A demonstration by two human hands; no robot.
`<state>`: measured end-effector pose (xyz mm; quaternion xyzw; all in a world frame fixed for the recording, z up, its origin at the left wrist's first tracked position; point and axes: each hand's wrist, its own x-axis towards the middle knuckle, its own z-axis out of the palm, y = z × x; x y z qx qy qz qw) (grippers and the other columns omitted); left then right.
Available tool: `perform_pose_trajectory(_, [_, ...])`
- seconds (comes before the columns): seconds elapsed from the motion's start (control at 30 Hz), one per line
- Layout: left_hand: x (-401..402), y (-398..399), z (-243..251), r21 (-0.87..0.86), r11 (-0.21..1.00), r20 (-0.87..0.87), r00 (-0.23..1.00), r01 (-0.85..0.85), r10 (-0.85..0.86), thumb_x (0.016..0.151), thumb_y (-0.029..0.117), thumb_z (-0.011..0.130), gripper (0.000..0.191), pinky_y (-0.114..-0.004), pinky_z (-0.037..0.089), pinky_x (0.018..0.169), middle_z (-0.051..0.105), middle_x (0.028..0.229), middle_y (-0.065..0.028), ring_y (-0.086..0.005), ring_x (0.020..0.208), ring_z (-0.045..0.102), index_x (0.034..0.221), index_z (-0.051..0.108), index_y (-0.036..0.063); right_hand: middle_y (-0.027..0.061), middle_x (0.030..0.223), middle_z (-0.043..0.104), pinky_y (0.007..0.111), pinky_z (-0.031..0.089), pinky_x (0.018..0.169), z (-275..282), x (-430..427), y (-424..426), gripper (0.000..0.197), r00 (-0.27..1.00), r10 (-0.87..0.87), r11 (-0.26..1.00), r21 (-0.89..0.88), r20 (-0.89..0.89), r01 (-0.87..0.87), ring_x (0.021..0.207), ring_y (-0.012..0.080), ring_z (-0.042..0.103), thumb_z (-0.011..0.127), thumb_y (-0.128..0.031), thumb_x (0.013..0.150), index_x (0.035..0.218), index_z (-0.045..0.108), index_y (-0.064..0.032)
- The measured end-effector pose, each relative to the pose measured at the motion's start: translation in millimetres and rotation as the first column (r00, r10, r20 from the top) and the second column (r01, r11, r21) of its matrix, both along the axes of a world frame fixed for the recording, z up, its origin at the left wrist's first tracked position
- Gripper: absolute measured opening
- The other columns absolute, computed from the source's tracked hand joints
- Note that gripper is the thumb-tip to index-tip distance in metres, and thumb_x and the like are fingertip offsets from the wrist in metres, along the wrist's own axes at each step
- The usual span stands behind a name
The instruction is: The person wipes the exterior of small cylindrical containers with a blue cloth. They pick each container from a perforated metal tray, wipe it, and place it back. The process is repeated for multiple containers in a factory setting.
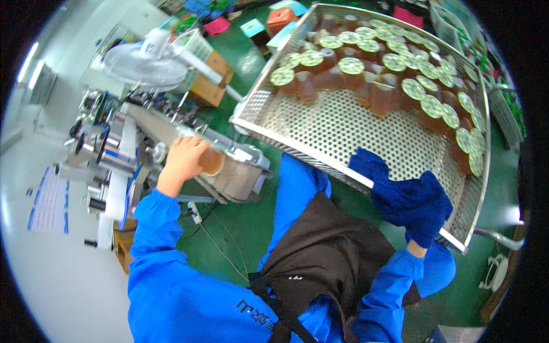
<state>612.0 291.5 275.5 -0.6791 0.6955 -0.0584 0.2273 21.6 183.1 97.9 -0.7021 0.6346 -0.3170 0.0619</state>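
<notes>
My left hand [183,159] grips a small clear container with amber contents [212,162] above the near end of a conveyor [233,182]. A dark blue cloth [409,199] covers my right hand at the front rim of a perforated metal tray [326,118]. The cloth hangs over the rim and partly onto the tray floor; my right fingers are hidden in it. Amber-filled containers [381,96] stand crowded along the far and right sides of the tray. Many bear round, pale green patterned tops [351,65].
Left of the conveyor is a labelling machine [116,158] with rollers and a pale web. Beyond stand a fan [143,64], a cardboard box [212,81] and an orange stool [281,19]. A power strip [194,213] with cables hangs below the conveyor. Green crates line the far right.
</notes>
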Motion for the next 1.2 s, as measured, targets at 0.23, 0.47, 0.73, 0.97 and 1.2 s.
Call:
perform_pose_trajectory(0.23, [-114, -149, -55, -0.272, 0.897, -0.477, 0.761, 0.349, -0.441, 0.084, 0.028, 0.076, 0.053, -0.042, 0.052, 0.098, 0.066, 0.127, -0.0169, -0.0356, 0.116, 0.063, 0.128, 0.061, 0.0041, 0.0184, 0.097, 0.074, 0.043, 0.052, 0.079, -13, 5, -1, 0.029, 0.99, -0.139, 0.984, 0.108, -0.009, 0.139, 0.088, 0.0362, 0.068, 0.071, -0.02, 0.079, 0.104, 0.073, -0.0044])
perform_pose_trajectory(0.47, [-290, -361, -206, -0.473, 0.842, -0.507, 0.701, 0.259, -0.501, 0.09, 0.041, 0.07, 0.081, -0.045, 0.039, 0.115, 0.042, 0.154, -0.0243, -0.0414, 0.138, 0.046, 0.151, 0.038, 0.0002, 0.0202, 0.095, 0.069, 0.046, 0.05, 0.088, -107, -17, 30, 0.022, 0.983, -0.178, 0.972, 0.144, -0.05, 0.184, 0.093, 0.0362, 0.066, 0.066, -0.015, 0.086, 0.104, 0.068, -0.003])
perform_pose_trajectory(0.73, [-323, -406, -272, -0.578, 0.809, -0.633, 0.569, 0.105, -0.525, 0.093, 0.021, 0.065, 0.029, -0.047, 0.046, 0.101, 0.068, 0.118, -0.0196, -0.0392, 0.115, 0.058, 0.112, 0.067, -0.0006, 0.021, 0.117, 0.063, 0.045, 0.043, 0.104, -60, -6, 34, 0.03, 0.999, -0.024, 0.85, 0.526, 0.036, 0.001, 0.114, 0.0372, 0.058, 0.06, -0.013, 0.092, 0.119, 0.06, 0.0011])
perform_pose_trajectory(0.97, [-299, -329, -216, 0.023, 0.971, -0.978, -0.208, -0.237, -0.028, 0.101, 0.022, 0.063, 0.03, -0.035, 0.058, 0.075, 0.075, 0.096, -0.012, -0.0197, 0.082, 0.071, 0.108, 0.073, -0.0052, 0.0175, 0.128, 0.06, 0.044, 0.04, 0.106, -59, 6, 24, 0.043, 0.974, -0.075, 0.941, 0.338, 0.214, -0.002, 0.119, 0.0326, 0.057, 0.068, -0.017, 0.088, 0.127, 0.058, -0.0005])
perform_pose_trajectory(1.2, [-346, -156, -134, 0.294, 0.953, -0.722, -0.67, -0.068, 0.174, 0.107, 0.025, 0.056, 0.035, -0.041, 0.059, 0.087, 0.07, 0.108, -0.0111, -0.0188, 0.098, 0.067, 0.121, 0.065, -0.0054, 0.014, 0.139, 0.058, 0.043, 0.037, 0.107, 21, 56, 18, 0.059, 0.797, 0.051, 0.996, 0.026, 0.601, -0.083, 0.122, 0.0284, 0.057, 0.076, -0.021, 0.082, 0.134, 0.056, -0.0019])
